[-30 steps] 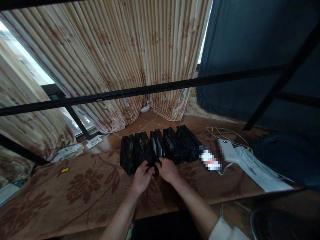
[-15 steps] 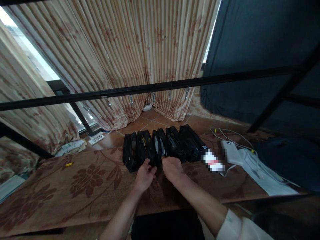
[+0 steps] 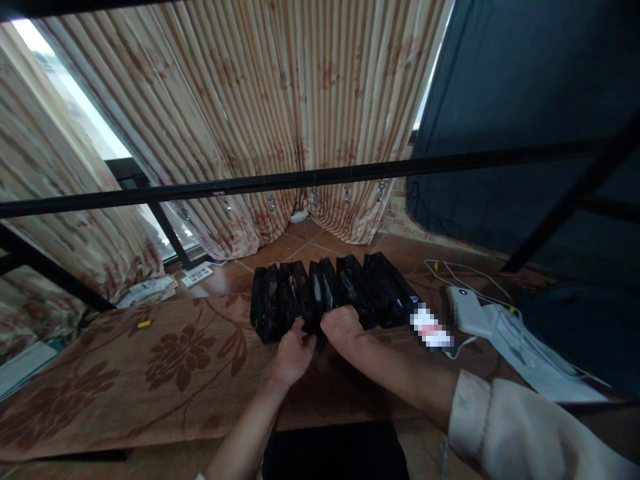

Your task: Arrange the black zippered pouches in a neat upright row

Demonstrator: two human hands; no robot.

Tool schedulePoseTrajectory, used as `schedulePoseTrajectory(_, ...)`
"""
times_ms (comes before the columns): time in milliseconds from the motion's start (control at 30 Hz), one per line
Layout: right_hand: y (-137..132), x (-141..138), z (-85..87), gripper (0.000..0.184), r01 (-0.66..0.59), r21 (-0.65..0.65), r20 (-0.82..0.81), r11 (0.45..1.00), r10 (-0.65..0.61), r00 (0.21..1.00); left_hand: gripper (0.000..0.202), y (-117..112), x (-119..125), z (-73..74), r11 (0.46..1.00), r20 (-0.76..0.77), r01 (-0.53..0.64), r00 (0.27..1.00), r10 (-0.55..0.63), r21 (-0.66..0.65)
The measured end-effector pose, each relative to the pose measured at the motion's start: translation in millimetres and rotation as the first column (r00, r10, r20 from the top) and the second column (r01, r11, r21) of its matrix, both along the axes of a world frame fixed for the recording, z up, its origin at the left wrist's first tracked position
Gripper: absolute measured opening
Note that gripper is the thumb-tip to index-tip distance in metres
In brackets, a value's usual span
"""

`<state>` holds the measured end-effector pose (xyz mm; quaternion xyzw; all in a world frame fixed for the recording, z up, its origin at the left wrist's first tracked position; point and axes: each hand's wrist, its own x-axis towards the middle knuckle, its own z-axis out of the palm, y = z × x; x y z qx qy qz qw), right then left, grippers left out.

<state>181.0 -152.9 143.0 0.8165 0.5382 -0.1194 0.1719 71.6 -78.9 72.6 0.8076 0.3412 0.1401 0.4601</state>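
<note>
Several black pouches (image 3: 295, 300) stand side by side in a row on the patterned cloth, their tops partly parted with light and yellowish contents showing. My left hand (image 3: 295, 353) is at the near end of the second pouch from the left, its fingers curled against the black fabric. Close beside it, my right hand (image 3: 345, 330) is closed at the near end of the middle pouch (image 3: 323, 287). Its fingertips are hidden, so the exact part it grips does not show.
A brown flowered cloth (image 3: 200, 393) covers the low surface. Right of the pouches lie a blurred phone screen (image 3: 431, 328), a white power bank (image 3: 470, 310) and cables. A small yellow piece (image 3: 144, 324) is on the left. A dark metal bar (image 3: 300, 179) crosses in front of the curtains.
The view has shifted slightly, moving the scene a little to the right. My right hand has moved a little left, nearer my left hand, and its forearm lies flatter. The pouches stay in their row.
</note>
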Motion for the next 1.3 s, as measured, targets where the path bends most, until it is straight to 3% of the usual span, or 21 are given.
schedulePoseTrajectory(700, 12.1, 4.7, 5.8, 0.031, 0.024, 0.051, 0.015, 0.998, -0.025, 1.000, 0.039, -7.4, 2.1, 15.2, 0.964, -0.236, 0.046, 0.972, 0.018, 0.262)
schedulePoseTrajectory(967, -14.9, 4.0, 8.9, 0.031, 0.009, 0.193, 0.034, 0.981, -0.016, 0.999, 0.042, -18.1, -5.6, 26.7, 0.935, -0.316, 0.050, 0.947, 0.068, 0.351)
schedulePoseTrajectory(1167, -5.3, 11.3, 17.1, 0.030, 0.037, 0.289, 0.051, 0.957, -0.054, 0.997, 0.041, -11.0, 0.5, 30.9, 0.949, -0.291, 0.030, 0.954, 0.066, 0.314)
schedulePoseTrajectory(1300, -5.4, 12.9, 22.5, 0.028, 0.057, 0.407, 0.043, 0.912, -0.082, 0.996, 0.044, -12.5, -6.2, 28.5, 0.957, -0.224, -0.025, 0.970, 0.093, 0.288)
